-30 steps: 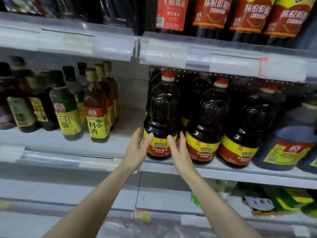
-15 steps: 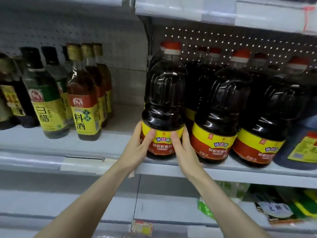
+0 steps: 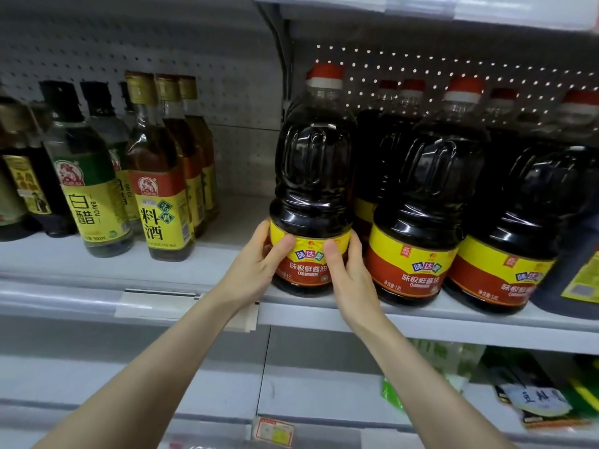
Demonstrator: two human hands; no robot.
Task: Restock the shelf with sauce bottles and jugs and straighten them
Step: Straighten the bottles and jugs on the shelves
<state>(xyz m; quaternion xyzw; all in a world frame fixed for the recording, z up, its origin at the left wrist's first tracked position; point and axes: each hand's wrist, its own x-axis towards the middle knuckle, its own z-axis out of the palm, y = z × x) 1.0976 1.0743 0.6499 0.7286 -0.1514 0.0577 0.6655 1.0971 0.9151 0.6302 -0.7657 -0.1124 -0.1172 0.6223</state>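
Note:
A large dark soy sauce jug (image 3: pixel 312 163) with a red cap and a yellow and red label stands upright at the front edge of the grey shelf (image 3: pixel 324 301). My left hand (image 3: pixel 259 264) grips its base from the left, thumb across the label. On the other side my right hand (image 3: pixel 348 270) holds the base, thumb on the label too. Two matching jugs, one (image 3: pixel 428 202) beside it and another (image 3: pixel 531 222) further right, stand in the same front row, with more behind them.
To the left, on the adjoining shelf section, stand slim bottles: a white vinegar bottle (image 3: pixel 86 186), a cooking wine bottle (image 3: pixel 158 196) and dark ones at the far left. A gap separates them from the jugs. Packaged goods (image 3: pixel 525 393) lie on the lower shelf.
Both hands reached forward from open beside the jug to gripping its base on each side. The view moved closer to the shelf and the jugs.

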